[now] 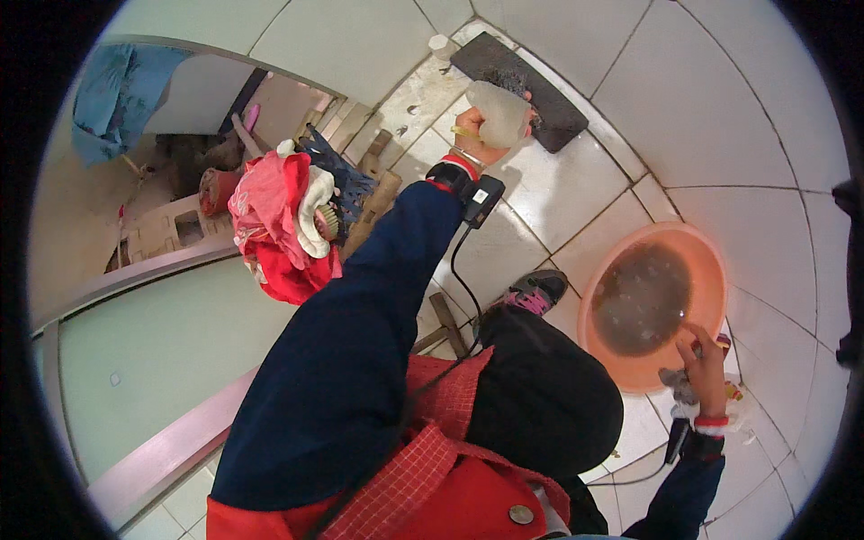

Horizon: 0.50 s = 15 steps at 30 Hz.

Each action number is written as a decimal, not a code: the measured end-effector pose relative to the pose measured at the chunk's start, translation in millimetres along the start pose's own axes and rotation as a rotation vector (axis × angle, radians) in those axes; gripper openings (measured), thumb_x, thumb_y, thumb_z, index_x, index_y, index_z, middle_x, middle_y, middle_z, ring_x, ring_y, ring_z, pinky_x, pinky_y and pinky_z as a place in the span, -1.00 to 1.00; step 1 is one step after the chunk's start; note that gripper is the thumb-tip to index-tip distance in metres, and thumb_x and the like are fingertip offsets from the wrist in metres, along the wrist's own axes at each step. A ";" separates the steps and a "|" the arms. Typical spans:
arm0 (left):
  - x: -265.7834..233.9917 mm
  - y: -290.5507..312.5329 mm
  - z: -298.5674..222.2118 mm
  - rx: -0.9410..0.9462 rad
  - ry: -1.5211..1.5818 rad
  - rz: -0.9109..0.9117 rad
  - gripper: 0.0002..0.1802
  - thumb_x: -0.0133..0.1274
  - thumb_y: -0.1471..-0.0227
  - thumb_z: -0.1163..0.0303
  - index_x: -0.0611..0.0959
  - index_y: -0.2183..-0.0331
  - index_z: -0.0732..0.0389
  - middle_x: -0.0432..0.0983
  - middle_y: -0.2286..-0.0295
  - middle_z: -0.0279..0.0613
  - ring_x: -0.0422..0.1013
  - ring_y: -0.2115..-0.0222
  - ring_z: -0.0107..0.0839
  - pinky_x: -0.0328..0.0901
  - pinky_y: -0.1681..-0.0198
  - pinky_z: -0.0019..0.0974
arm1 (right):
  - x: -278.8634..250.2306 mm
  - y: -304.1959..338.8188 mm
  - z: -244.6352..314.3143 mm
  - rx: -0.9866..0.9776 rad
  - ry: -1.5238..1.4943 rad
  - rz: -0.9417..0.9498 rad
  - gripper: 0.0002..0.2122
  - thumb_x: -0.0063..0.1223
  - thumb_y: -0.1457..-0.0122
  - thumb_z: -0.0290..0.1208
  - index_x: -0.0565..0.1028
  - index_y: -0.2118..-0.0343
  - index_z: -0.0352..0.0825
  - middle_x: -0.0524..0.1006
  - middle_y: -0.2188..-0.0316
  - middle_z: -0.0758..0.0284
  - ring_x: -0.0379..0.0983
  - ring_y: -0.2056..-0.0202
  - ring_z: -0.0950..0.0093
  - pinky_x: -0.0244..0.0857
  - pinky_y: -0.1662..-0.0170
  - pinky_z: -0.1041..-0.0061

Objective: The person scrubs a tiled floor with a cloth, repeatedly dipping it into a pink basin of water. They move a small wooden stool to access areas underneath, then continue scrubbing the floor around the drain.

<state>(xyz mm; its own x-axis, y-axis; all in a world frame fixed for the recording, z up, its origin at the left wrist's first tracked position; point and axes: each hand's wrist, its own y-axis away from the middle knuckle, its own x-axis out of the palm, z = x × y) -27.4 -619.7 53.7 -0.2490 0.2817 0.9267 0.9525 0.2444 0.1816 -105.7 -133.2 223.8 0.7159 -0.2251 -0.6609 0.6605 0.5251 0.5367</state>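
Observation:
My left hand (474,126) is stretched out far ahead and grips a pale, translucent plastic bottle (499,112) held over a dark flat slab (522,85) lying on the tiled floor. My right hand (705,364) is low at the right, fingers on the near rim of a round orange basin (711,261) filled with murky grey water. A grey rag (679,385) lies just beside that hand; whether the hand holds it I cannot tell. Both wrists wear red bands and a small black device with a cable.
A heap of red and pink cloth with a white glove (283,220) sits at the left by a dark crate (346,175) and wooden sticks. A blue cloth (121,94) hangs beyond a doorway sill. My shoe (535,290) stands on the white tiles.

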 end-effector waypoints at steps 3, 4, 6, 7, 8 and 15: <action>39.4 12.4 -0.9 -0.059 0.002 0.128 -0.36 -0.20 0.11 0.20 0.27 -0.05 0.23 0.17 -0.07 -0.03 0.20 -0.03 0.01 0.16 -0.05 0.08 | 10.0 -28.1 32.2 -0.105 0.008 0.009 -0.65 0.09 -0.03 -0.41 0.40 0.10 -0.39 0.42 0.61 0.27 0.34 0.54 0.44 0.23 0.44 0.48; 49.8 15.8 -0.9 -0.072 -0.016 0.119 -0.36 -0.19 0.12 0.20 0.27 -0.06 0.21 0.18 -0.06 -0.01 0.19 -0.03 0.04 0.15 -0.05 0.10 | 12.7 -38.7 44.2 -0.059 0.012 0.025 -0.64 0.10 -0.02 -0.39 0.40 0.10 -0.38 0.44 0.58 0.26 0.37 0.53 0.43 0.26 0.43 0.46; 67.0 22.1 1.8 -0.097 -0.044 0.157 -0.34 -0.17 0.14 0.22 0.26 -0.07 0.18 0.18 -0.05 0.05 0.17 -0.04 0.09 0.14 -0.06 0.13 | 22.5 -58.4 73.8 -0.365 0.037 -0.123 -0.59 0.13 0.00 -0.35 0.38 0.06 -0.34 0.47 0.44 0.21 0.40 0.49 0.41 0.29 0.37 0.47; 74.2 24.7 4.0 -0.104 -0.117 0.135 -0.32 -0.15 0.16 0.24 0.24 -0.09 0.15 0.19 -0.04 0.07 0.17 -0.04 0.10 0.15 -0.05 0.13 | 23.7 -66.9 89.5 -0.408 -0.012 -0.108 -0.54 0.14 0.00 -0.34 0.35 0.02 -0.32 0.46 0.36 0.20 0.40 0.44 0.41 0.29 0.33 0.46; 81.0 26.4 7.3 -0.113 -0.165 0.155 -0.29 -0.13 0.18 0.27 0.22 -0.10 0.13 0.20 -0.03 0.09 0.18 -0.03 0.12 0.15 -0.04 0.13 | 25.5 -76.2 105.7 -0.493 -0.054 -0.108 -0.50 0.16 0.01 -0.32 0.31 -0.02 -0.30 0.45 0.29 0.18 0.41 0.39 0.41 0.29 0.29 0.45; 115.1 33.7 45.4 -0.030 -0.676 0.197 -0.05 -0.10 0.30 0.61 0.00 -0.18 -0.04 0.23 0.03 -0.01 0.28 0.06 -0.15 0.26 0.04 -0.15 | 63.1 -147.2 178.2 -0.724 -0.194 -0.187 -0.09 0.27 0.17 -0.13 -0.06 -0.21 -0.21 0.33 0.03 0.01 0.31 0.00 0.13 0.24 0.03 0.35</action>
<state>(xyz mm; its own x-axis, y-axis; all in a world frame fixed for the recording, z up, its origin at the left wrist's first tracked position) -31.9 -536.9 151.6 -0.1161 0.8352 0.5375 0.9931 0.1064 0.0492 -117.5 -371.0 196.6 0.6780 -0.4679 -0.5669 0.5098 0.8549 -0.0959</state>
